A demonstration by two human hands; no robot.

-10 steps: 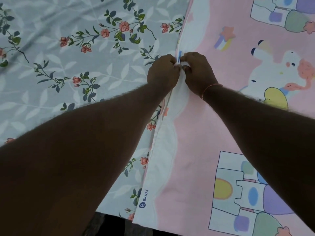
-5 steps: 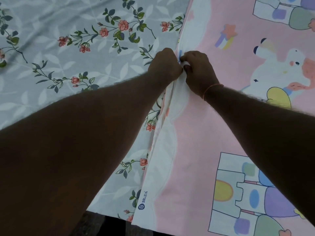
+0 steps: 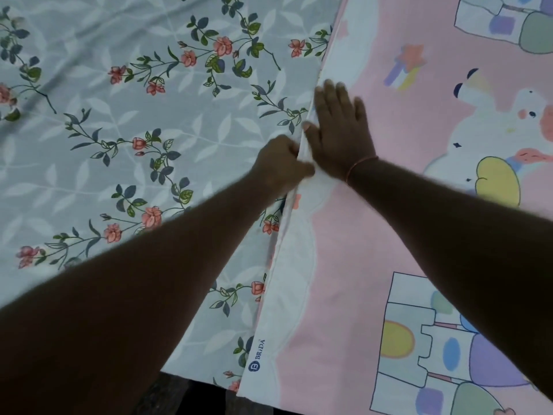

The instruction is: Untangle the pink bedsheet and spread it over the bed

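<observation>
1. The pink bedsheet [image 3: 353, 265] lies flat on the right, its edge overlapping a grey floral sheet [image 3: 104, 145].
2. The left hand [image 3: 279, 166] pinches its white edge.
3. The right hand [image 3: 341, 136] presses it flat, fingers straight.

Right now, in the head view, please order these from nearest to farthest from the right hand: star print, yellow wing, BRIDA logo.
1. Star print, beyond the right hand, up and right.
2. Yellow wing, farther to the right.
3. BRIDA logo, on the white border near the person.

Bare forearms [image 3: 167, 274], orange thread [image 3: 361, 163] around right wrist
</observation>
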